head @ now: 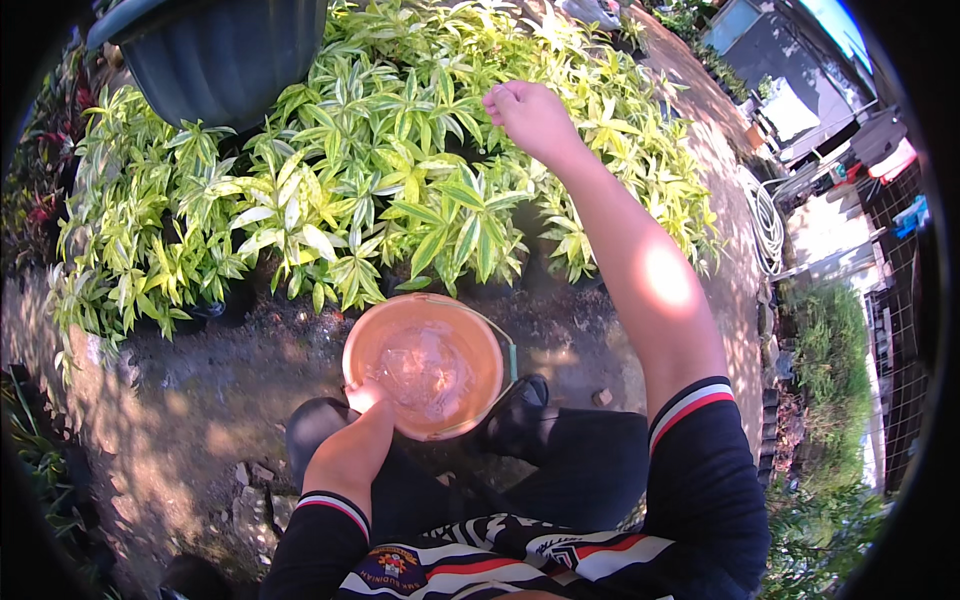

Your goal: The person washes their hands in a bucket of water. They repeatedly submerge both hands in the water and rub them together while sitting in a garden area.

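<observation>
An orange plastic bucket [360, 330] of clear water stands on the ground between my knees, its wire handle with a green grip lying to the right. My left hand [366, 396] is at the bucket's near left rim; its fingers are hidden, so its hold cannot be told. My right hand [521, 112] is stretched out over the variegated leafy plants [405, 172], its fingers curled in with the thumb against them. Whether something small is between those fingers cannot be seen. The plants stand close together in dark pots beyond the bucket.
A large dark plastic pot [225, 67] rises among the plants at the upper left. A coiled hose [761, 217] hangs at the right, near a wire fence [900, 300]. Broken stones [251, 514] lie by my left knee, and a small stone [602, 397] lies right of my shoe.
</observation>
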Tool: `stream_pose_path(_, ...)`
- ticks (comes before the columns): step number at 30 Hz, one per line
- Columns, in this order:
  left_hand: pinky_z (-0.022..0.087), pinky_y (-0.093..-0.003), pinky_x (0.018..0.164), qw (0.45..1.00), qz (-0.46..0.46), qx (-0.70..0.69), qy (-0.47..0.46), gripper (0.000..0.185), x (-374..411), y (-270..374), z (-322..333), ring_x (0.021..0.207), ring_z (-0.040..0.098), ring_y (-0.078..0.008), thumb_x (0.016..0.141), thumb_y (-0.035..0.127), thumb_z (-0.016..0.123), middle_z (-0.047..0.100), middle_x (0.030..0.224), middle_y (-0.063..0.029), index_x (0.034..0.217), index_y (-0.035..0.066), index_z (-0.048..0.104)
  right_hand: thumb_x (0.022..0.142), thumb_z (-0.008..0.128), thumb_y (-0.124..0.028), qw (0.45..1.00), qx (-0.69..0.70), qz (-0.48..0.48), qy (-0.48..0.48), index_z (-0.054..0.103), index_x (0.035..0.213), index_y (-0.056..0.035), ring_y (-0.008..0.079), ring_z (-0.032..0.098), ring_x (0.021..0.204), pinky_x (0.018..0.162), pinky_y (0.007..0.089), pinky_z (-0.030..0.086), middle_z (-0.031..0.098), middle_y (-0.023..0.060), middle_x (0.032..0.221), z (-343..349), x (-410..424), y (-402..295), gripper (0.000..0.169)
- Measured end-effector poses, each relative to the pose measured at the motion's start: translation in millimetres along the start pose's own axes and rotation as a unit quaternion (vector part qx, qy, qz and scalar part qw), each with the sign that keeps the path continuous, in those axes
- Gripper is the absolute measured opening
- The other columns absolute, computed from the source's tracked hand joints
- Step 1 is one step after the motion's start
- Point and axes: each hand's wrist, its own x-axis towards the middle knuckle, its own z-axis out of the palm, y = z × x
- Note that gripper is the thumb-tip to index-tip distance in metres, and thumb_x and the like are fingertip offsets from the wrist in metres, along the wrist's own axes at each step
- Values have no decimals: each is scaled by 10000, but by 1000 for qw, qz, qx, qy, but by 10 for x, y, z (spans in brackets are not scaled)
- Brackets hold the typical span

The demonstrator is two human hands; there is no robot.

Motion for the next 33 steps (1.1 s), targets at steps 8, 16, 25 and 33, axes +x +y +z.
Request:
stream_pose_path(8, 436, -369, 718, 999, -11, 21, -39, 283, 19, -5, -29, 791, 557, -342, 669, 89, 485, 567, 857, -230, 909, -59, 509, 788, 468, -127, 984, 177, 5, 14, 532, 720, 6, 266, 519, 604, 544, 312, 401, 527, 146, 673, 1046, -1604, -26, 162)
stream_pose_path(16, 436, -365, 727, 997, -31, 42, -57, 306, -158, 217, -163, 805, 556, -329, 678, 100, 452, 571, 878, -209, 944, -41, 506, 767, 445, -270, 902, 51, 343, -258, 557, 745, 8, 260, 576, 656, 613, 368, 429, 570, 176, 678, 2652, -3538, 1210, 300)
stream_pose_path(25, 433, -366, 740, 996, 4, 85, -39, 343, -83, 87, -114, 807, 556, -331, 673, 104, 481, 567, 890, -213, 974, -60, 496, 783, 397, -200, 620, 397, 656, -165, 519, 759, -42, 217, 530, 545, 506, 329, 468, 527, 77, 652, 2888, -3585, 1427, 201)
stream_pose_path(33, 427, -365, 731, 1000, 22, 17, -3, 321, -13, -69, 33, 798, 554, -328, 671, 79, 478, 567, 882, -210, 963, -52, 510, 820, 353, -174, 373, 582, 721, -51, 495, 743, -25, 215, 516, 538, 483, 322, 453, 521, 102, 637, 2666, -3314, 1269, 219)
